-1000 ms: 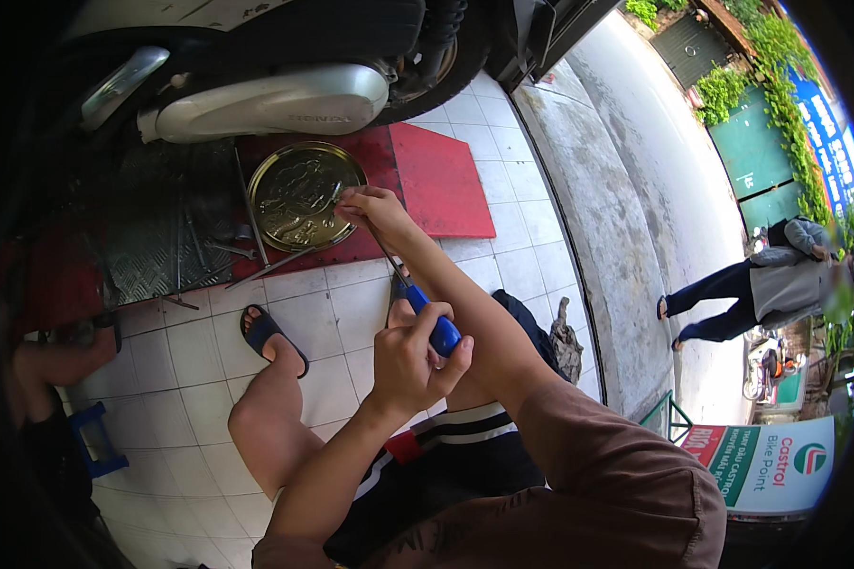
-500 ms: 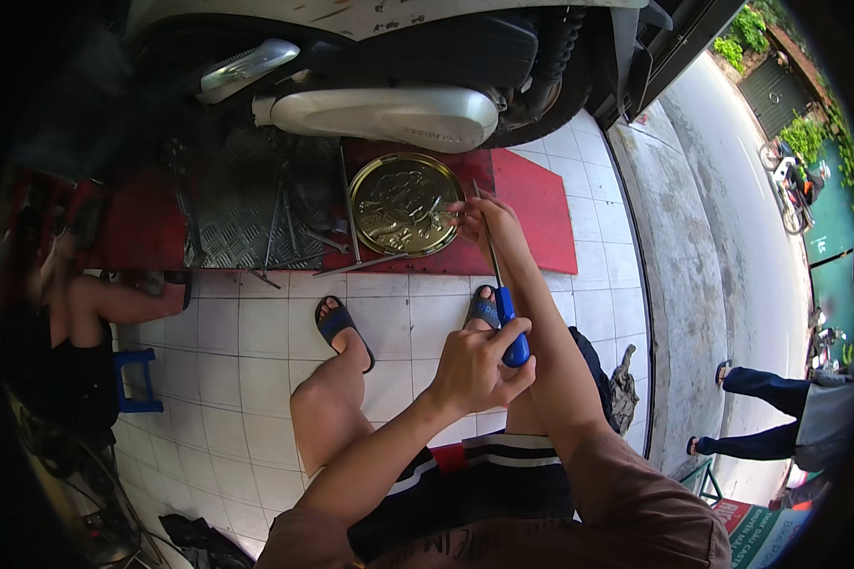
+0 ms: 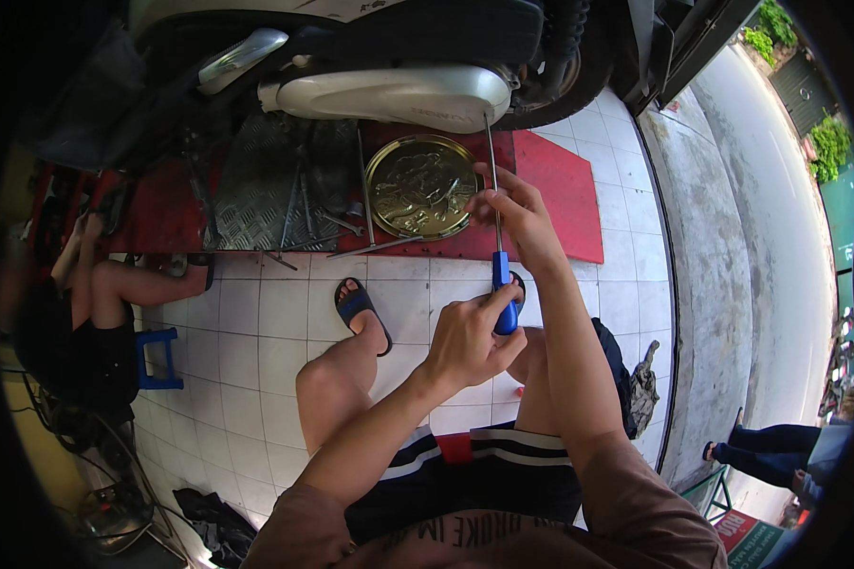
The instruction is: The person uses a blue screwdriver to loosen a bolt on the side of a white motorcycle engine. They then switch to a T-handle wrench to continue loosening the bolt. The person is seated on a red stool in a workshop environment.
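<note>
In my left hand (image 3: pixel 467 343) is the blue handle of a long screwdriver (image 3: pixel 500 275), with the fingers wrapped round it. Its thin metal shaft points away from me, and the tip meets the rear end of the silver side cover (image 3: pixel 389 97) on a scooter. My right hand (image 3: pixel 522 220) is farther up, its curled fingers and thumb at the shaft. Whatever sits right at the tip is too small to make out. Just left of my right hand lies a round gold tray (image 3: pixel 375 190) with a raised pattern and small metal pieces on it.
The tray rests on a red stand (image 3: pixel 552 204) with a metal tread plate (image 3: pixel 247 204). Several wrenches (image 3: pixel 348 226) and rods lie there. Another person (image 3: pixel 76 313) sits at the left by a blue stool (image 3: pixel 158 358). A dark bundle (image 3: pixel 640 389) lies right of my leg.
The screwdriver has moved away from me, its tip now at the silver cover. Both hands went with it, and my right fingers have closed in at the shaft. My view has shifted slightly.
</note>
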Demonstrator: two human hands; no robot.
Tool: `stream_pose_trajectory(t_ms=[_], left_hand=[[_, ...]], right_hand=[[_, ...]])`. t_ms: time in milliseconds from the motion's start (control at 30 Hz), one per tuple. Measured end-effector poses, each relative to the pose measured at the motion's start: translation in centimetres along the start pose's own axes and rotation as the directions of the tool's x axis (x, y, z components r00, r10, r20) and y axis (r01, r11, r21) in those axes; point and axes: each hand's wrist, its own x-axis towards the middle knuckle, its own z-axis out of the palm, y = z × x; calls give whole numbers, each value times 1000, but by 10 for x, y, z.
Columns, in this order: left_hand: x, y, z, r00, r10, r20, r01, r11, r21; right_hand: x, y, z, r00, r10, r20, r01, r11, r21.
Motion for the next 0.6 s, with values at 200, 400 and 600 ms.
stream_pose_trajectory(t_ms=[200,400,600], left_hand=[[11,-4,2,1000,-5,10,4,998,68],[25,-11,0,999,0,-53,4,996,88],[37,-1,2,999,-51,-8,52,992,114]], right_hand=[[-5,0,-13,999,-42,-3,42,990,132],[0,8,-22,985,-24,-170,61,975,213],[3,11,-27,977,-17,-210,41,993,110]])
